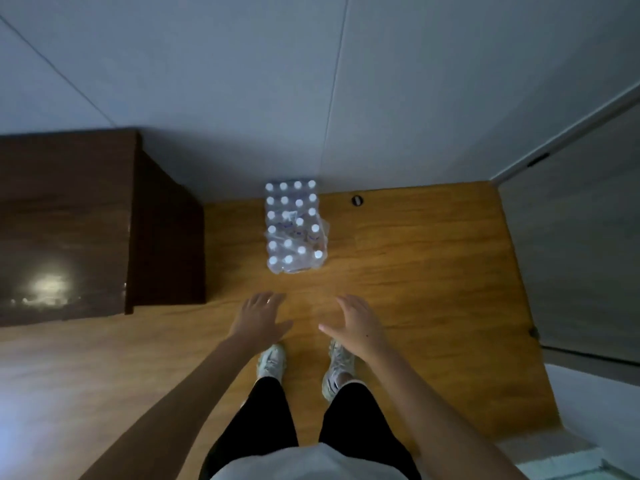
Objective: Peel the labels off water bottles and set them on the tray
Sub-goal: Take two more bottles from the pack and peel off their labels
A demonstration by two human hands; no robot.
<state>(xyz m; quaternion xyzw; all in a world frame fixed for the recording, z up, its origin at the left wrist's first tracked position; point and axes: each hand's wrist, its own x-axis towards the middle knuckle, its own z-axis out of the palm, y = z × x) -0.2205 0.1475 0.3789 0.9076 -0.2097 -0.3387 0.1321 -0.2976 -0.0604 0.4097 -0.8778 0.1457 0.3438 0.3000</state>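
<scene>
A person stands on a wood floor (pixel 415 271), both arms stretched forward, left hand (pixel 259 318) and right hand (pixel 356 323) held palm-down with fingers spread and holding nothing. Ahead of the hands and apart from them, a shrink-wrapped pack of white-capped bottles (pixel 294 226) sits on the floor against a pale wall (pixel 242 81), its plastic torn open on the near right side. A dark cabinet (pixel 86 220) stands to the left; pale sneakers (pixel 272 360) show below the hands.
</scene>
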